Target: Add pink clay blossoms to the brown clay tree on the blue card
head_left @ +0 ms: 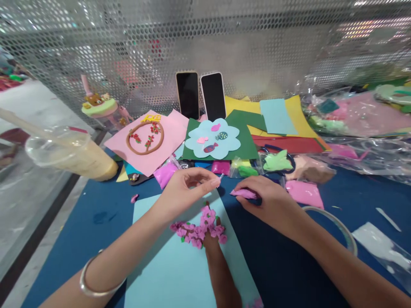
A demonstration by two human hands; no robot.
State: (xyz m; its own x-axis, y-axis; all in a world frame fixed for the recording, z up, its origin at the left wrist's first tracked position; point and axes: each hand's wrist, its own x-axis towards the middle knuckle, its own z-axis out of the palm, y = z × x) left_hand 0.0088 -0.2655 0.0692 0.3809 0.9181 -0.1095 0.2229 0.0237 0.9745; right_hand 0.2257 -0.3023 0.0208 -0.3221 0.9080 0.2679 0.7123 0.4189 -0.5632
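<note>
My left hand (pixel 192 186), a bangle on its wrist, pinches a small see-through piece (pixel 220 179) between thumb and fingertips; its exact kind is too small to tell. Under that hand lies a light blue sheet (pixel 160 265) with a brown clay tree trunk (pixel 221 273), whose branches carry pink clay blossoms (pixel 199 231) and bits of green. To the right of the sheet, my right hand (pixel 263 201) has its thumb and fingers closed round a lump of pink clay (pixel 245 194), low over the dark blue table.
Two phones (pixel 188 95) lean against a perforated metal panel (pixel 144 55). Finished clay pictures lie before them. A tilted cup of drink (pixel 80 154) stands at left. Bagged clay (pixel 305 192), a tape roll (pixel 348 235), scissors (pixel 290 160) and plastic bags (pixel 362 149) lie right.
</note>
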